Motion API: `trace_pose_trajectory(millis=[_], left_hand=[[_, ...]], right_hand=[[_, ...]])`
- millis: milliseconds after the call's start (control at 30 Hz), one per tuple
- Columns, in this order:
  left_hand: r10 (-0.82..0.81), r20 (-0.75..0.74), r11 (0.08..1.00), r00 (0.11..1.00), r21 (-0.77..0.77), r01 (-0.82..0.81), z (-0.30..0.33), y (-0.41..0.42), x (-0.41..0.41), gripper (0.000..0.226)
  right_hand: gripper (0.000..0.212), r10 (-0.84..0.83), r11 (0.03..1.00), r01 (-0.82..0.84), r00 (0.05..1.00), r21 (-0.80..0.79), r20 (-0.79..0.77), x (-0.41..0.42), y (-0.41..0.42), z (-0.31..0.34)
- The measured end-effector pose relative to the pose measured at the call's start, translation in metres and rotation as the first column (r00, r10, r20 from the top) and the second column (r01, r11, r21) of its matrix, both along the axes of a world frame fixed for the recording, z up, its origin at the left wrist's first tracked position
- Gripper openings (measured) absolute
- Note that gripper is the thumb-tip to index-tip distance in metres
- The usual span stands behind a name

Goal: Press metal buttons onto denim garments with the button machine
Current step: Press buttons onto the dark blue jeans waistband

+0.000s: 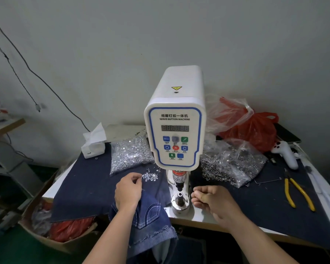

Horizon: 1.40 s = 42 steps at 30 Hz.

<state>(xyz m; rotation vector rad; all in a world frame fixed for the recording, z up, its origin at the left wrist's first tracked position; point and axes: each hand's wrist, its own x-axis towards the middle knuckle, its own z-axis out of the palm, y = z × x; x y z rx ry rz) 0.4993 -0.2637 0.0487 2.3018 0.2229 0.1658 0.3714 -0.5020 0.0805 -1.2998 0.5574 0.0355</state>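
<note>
Denim garment (151,216) is pinned under left hand (127,191), fingertips pinching among loose tacks (151,176) at 1 o'clock; right hand (211,200) is clenched, contents indiscernible.

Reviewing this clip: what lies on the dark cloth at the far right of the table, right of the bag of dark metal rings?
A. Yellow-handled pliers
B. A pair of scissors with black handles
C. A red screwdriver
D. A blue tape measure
A: yellow-handled pliers lie on the dark cloth, to the right of the bag of dark metal rings.
</note>
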Motion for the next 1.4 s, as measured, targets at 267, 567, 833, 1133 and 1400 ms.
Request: trace_pose_trajectory(millis=[267,567,833,1133,1400], left_hand=[[-0.033,0.019,0.999,0.999,0.007,0.033,0.003,0.000,-0.007,0.012],[-0.102,0.062,0.987,0.993,-0.121,0.108,0.006,0.006,-0.017,0.015],[-0.238,0.112,0.922,0.965,-0.285,0.261,0.010,0.007,-0.047,0.014],[-0.359,0.125,0.865,0.925,-0.329,0.380,0.018,-0.021,-0.071,0.015],[-0.446,0.099,0.795,0.890,-0.413,0.444,0.021,-0.045,-0.080,0.010]], right_hand=[[0.014,0.080,0.976,-0.068,0.995,0.208,-0.052,-0.003,0.004,0.001],[0.030,0.113,0.932,-0.077,0.990,0.355,-0.081,0.001,0.022,0.011],[0.012,0.114,0.790,-0.012,0.985,0.613,-0.127,0.000,0.026,0.014],[0.010,0.067,0.740,0.073,0.981,0.669,-0.181,0.002,0.027,0.020],[0.023,0.067,0.904,-0.001,0.988,0.427,-0.140,0.002,0.001,0.012]])
